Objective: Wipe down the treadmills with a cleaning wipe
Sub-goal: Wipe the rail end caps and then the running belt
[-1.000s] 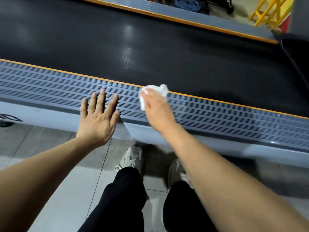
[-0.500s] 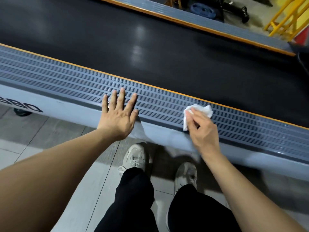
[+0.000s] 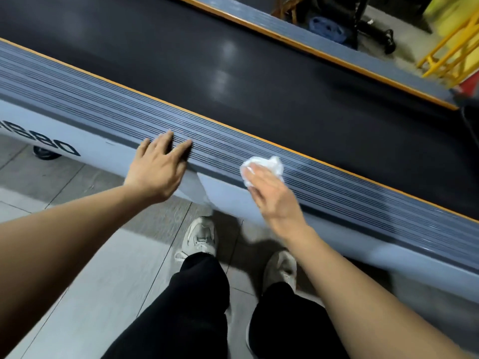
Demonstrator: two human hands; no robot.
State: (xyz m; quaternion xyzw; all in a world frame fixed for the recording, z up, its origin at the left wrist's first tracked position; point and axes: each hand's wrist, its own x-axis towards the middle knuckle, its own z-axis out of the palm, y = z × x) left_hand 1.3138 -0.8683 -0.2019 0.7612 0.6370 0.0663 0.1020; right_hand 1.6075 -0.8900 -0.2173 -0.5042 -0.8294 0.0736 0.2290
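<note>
**Wiping the side rail**

Grey floor tiles [image 3: 85, 268] run under us, and the treadmill [image 3: 51, 141] lies across the view, its dark belt [image 3: 233, 73] bordered by an orange strip. Our shoes [image 3: 199, 237] stand just beside its near edge.

We are on the ribbed side rail [image 3: 337, 187], and we judge the wiping to be mid-stroke. To do it well we should run the wipe along the ribs, not across them, so it reaches into the grooves. We should press evenly, overlap each pass, and carry on over the smooth outer face below. Turning the wipe to a fresh side may help once it greys.

Our left hand [image 3: 155, 172] rests on the rail as a brace, fingers fairly straight and slightly spread, holding nothing. Our right hand [image 3: 272, 195] presses the crumpled white wipe [image 3: 269, 164] onto the rail. The fingers lie nearly flat over it, and we cannot tell whether the thumb pinches it underneath.
</note>
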